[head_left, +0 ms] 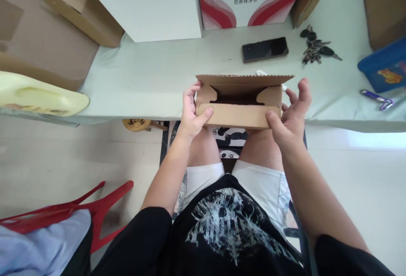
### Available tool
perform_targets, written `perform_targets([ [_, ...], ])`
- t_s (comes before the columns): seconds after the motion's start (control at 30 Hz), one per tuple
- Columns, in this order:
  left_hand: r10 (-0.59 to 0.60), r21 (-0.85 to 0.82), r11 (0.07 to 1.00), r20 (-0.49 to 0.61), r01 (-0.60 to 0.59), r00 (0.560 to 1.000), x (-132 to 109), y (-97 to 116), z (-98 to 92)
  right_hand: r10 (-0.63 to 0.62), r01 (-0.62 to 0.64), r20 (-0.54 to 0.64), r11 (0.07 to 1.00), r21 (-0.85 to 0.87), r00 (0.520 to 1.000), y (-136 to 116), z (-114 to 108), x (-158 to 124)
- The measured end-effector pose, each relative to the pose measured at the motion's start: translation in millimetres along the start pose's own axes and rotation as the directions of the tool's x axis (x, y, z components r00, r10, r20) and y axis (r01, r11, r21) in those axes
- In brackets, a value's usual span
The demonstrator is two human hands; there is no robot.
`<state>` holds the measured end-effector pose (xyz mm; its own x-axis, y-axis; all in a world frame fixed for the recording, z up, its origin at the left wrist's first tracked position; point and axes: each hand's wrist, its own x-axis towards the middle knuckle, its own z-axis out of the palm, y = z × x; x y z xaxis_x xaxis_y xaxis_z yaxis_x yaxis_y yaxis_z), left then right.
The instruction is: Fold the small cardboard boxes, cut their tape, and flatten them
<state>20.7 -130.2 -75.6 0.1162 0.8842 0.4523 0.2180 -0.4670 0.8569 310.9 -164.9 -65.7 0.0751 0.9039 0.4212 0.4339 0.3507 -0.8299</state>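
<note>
A small brown cardboard box (237, 116) is held at the table's front edge, above my lap. Its lid flap stands up at the back and the top gapes, with a dark inside whose contents I cannot make out. At the box's left end, my left hand (193, 113) grips it, thumb on the front wall and fingers round the side. My right hand (290, 117) has its thumb pressed on the front right corner; some of its fingers are raised away from the box, others are partly hidden behind the end. Something white peeks out behind the flap's right part.
On the pale green table (152, 77) lie a phone (265, 49), a bunch of keys (315, 47) and a purple razor-like item (377, 98). Large cartons, a red-and-white box (253, 3), a blue container (385, 66) and a yellow bottle (41, 94) surround it. A red chair (104, 208) stands left.
</note>
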Motion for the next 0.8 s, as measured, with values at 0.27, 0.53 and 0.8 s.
perform_targets([
  [0.27, -0.084, 0.009, 0.996, 0.061, 0.084, 0.995, 0, -3, -5.7, -0.098, 0.099, 0.05, 0.995, -0.011, 0.994, 3, 0, 5],
  [0.53, -0.148, 0.069, 0.987, 0.035, 0.145, 0.988, -4, -6, -2.6, -0.155, 0.162, 0.14, 0.986, -0.043, 0.978, 13, -9, 1],
  [0.8, -0.255, 0.012, 0.967, 0.048, 0.255, 0.966, 7, -1, 2.2, -0.263, 0.267, 0.307, 0.963, 0.03, 0.915, 38, -11, 27],
])
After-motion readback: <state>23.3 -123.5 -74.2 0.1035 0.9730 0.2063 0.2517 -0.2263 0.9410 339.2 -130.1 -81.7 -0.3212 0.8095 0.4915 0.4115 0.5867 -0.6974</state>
